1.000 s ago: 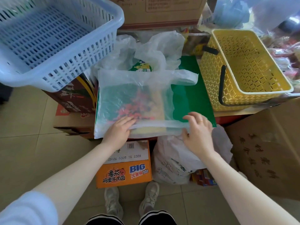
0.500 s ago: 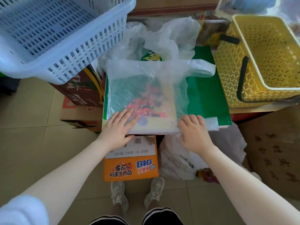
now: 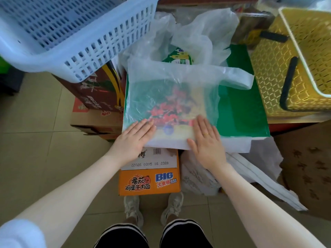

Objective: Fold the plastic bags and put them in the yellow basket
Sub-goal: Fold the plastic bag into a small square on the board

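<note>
1. Both hands have slid inward along the near edge of the plastic bag [image 3: 172,97] since half a second ago, and the right hand, which sat at the bag's right corner, now lies flat on it.
2. Largest in view, a pale blue basket [image 3: 71,33] fills the upper left, resting tilted on stacked cartons.
3. At the upper right stands the yellow basket [image 3: 268,68], with dark handles; what shows of its inside holds no bag. It sits just beside the work surface, probably so that a folded bag needs only a short reach.
4. The work surface is a green box [image 3: 240,111] with a printed picture on top, serving as a flat board.
5. The clear plastic bag lies spread on that box, one handle loop trailing right toward the yellow basket. Its near edge looks doubled over, which suggests the first fold is being pressed down.
6. More loose bags [image 3: 197,33] are heaped behind it, awaiting their turn.
7. An orange noodle carton [image 3: 148,181] sits on the floor below.
8. The left hand [image 3: 132,138] presses the bag's near-left edge, fingers straight and together, gripping nothing.
9. The right hand [image 3: 206,138], wearing a ring, presses likewise, palm down, flattening out trapped air.
</note>
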### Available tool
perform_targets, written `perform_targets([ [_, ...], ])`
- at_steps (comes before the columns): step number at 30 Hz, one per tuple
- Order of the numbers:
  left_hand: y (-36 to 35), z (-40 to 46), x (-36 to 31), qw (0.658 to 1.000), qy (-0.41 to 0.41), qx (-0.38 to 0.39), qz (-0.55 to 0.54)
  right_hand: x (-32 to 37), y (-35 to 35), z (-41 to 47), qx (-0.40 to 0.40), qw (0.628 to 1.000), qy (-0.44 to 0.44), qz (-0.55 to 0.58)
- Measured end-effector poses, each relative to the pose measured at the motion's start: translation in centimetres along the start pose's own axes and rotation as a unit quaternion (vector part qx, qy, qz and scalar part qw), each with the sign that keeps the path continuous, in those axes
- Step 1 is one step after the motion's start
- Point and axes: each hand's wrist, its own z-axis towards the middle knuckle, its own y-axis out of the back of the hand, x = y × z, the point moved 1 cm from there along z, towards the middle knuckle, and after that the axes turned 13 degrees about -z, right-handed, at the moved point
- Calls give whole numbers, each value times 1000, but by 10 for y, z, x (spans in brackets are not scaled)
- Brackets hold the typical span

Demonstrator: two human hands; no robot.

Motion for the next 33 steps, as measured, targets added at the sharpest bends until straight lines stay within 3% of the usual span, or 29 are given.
perform_targets([
  [4, 8, -26, -6, 999, -11, 28, -24, -24, 12, -25, 27, 996, -81, 6],
  [6, 21, -27, -12, 998, -26, 27, -56, -12, 31, -23, -34, 997, -70, 0],
  [8, 38, -7, -16, 995, -25, -40, -90, 8, 50, -6, -138, 990, -32, 9],
  [11, 56, 51, -8, 989, 52, -104, -94, 39, 69, 39, -186, 981, 26, 47],
  [15, 48, 106, 15, 990, 128, -42, -49, 59, 67, 107, -113, 991, 71, 10],
  [19, 28, 113, 32, 989, 145, -4, -3, 45, 52, 144, -61, 990, 94, -87],
  [23, 25, 106, 43, 986, 165, 6, -21, 1, 33, 145, 1, 991, 50, -122],
  [26, 23, 105, 45, 983, 181, 15, -21, -32, 23, 133, 5, 995, 12, -103],
  [33, 28, 105, 42, 979, 201, 40, -20, -95, 10, 113, 76, 983, -162, -28],
])
